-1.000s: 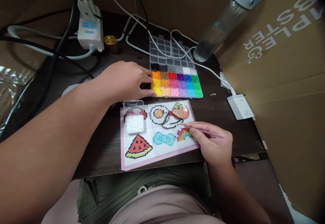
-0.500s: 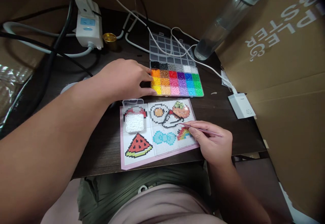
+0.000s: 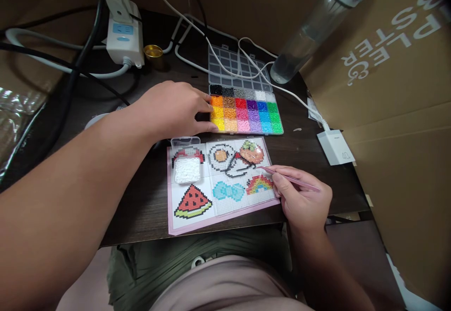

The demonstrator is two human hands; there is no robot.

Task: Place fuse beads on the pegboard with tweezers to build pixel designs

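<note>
My right hand (image 3: 305,198) pinches pink tweezers (image 3: 295,179), their tips over the right part of a clear pegboard (image 3: 225,208). Whether a bead sits in the tips is too small to tell. Black beads (image 3: 237,175) form an outline on the board. Under it lies a pattern sheet (image 3: 192,225) with an egg, a bow, a rainbow and a watermelon slice. My left hand (image 3: 179,109) holds the left edge of an open bead box (image 3: 246,134), thumb at the near corner. A small clear case of white beads (image 3: 187,170) rests on the sheet.
A tall water bottle (image 3: 299,38) stands at the back right, near a white charger (image 3: 334,147). White cable (image 3: 225,72) crosses the bead box's lid. At the back left are a power strip (image 3: 125,38) and a small gold cup (image 3: 154,56). Cardboard walls (image 3: 405,90) enclose the desk.
My right hand and the tweezers have moved right, drawing the tips away from the black bead outline. My left hand stays at the bead box.
</note>
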